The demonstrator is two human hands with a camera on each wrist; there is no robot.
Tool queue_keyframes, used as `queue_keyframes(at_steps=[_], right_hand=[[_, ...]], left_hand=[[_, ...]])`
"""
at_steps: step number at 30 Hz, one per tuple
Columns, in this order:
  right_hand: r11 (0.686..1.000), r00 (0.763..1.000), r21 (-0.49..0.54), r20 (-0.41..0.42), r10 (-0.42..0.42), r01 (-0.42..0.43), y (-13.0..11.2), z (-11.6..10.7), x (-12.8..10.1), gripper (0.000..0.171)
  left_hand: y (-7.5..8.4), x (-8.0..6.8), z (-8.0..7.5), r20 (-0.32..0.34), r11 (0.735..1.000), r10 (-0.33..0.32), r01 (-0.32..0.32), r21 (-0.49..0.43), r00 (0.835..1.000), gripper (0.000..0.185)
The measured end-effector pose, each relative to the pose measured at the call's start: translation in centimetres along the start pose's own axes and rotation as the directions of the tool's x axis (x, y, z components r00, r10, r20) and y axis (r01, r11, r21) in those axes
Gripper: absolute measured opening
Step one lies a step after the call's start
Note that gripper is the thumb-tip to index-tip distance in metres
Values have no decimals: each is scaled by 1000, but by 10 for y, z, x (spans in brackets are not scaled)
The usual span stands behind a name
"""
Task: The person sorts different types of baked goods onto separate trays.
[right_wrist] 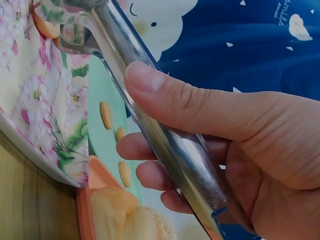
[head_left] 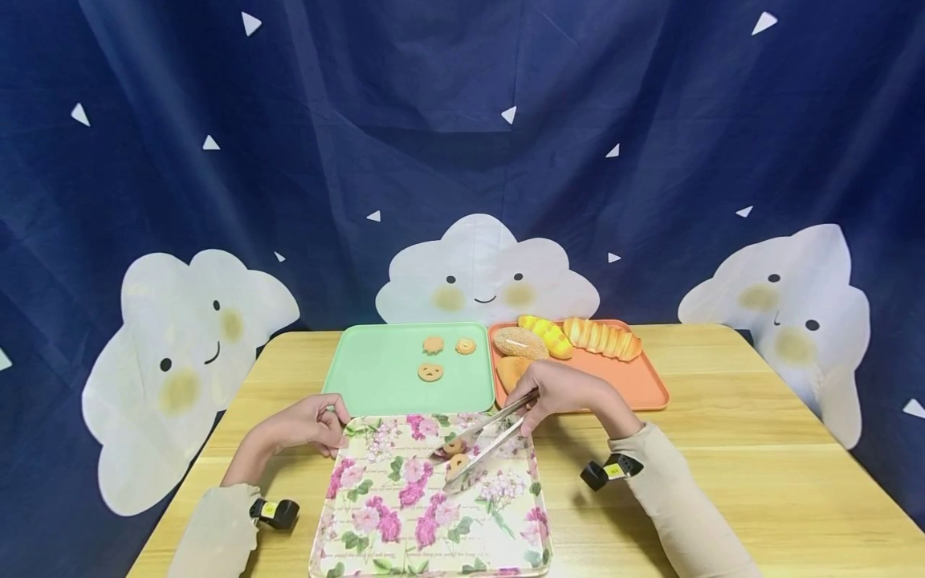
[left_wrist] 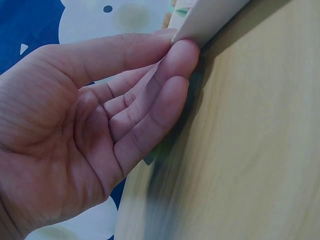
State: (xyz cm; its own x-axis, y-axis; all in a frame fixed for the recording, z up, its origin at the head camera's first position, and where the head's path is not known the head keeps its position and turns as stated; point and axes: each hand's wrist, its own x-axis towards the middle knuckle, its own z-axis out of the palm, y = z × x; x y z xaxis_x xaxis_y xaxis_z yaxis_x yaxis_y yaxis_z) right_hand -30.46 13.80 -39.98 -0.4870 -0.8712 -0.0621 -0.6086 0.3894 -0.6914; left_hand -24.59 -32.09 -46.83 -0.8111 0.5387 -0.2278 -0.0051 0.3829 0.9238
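Note:
A floral tray with pink flowers and green leaves lies in front of me on the table. At its far left corner my left hand pinches the rim between thumb and fingers, as the left wrist view shows from below. My right hand holds metal tongs, thumb on one side and fingers on the other. The tongs reach down-left over the tray, tips spread about two small cookies, a ring-shaped cookie and another cookie just behind it.
Behind the floral tray is a green tray with three cookies, among them a face cookie. Beside it an orange tray holds several breads, including a long ridged loaf. A dark blue curtain hangs behind the wooden table.

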Motion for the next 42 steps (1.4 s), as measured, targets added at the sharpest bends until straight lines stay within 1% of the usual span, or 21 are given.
queue_keyframes(at_steps=[5,7,14,17,21,29,35,42], right_hand=[[1000,1000,3,-19,10,-10,3,-1,-2,34],[1000,999,-11,-31,7,-7,3,0,-2,34],[995,997,-99,-74,8,-15,-1,2,0,30],[992,995,-119,-95,27,-38,-3,2,0,30],[988,993,-146,-112,31,-48,-5,3,0,29],[986,991,-162,-130,13,-34,-2,4,1,28],[984,988,-176,-153,8,-35,-4,4,0,27],[984,978,-165,-208,32,-67,-8,1,-3,21]], left_hand=[[0,0,0,0,1000,-4,4,-1,1000,32],[-1,0,-1,-1,1000,-5,5,0,1000,32],[-2,0,-1,-5,1000,-12,12,3,1000,31],[-3,1,-1,-9,1000,-23,23,7,1000,31],[-3,2,-1,-9,1000,-25,25,8,1000,30],[-3,1,0,-10,1000,-17,17,-3,1000,30],[-3,1,1,-15,1000,-16,16,9,1000,31],[-4,2,0,-14,1000,-11,11,12,1000,33]])
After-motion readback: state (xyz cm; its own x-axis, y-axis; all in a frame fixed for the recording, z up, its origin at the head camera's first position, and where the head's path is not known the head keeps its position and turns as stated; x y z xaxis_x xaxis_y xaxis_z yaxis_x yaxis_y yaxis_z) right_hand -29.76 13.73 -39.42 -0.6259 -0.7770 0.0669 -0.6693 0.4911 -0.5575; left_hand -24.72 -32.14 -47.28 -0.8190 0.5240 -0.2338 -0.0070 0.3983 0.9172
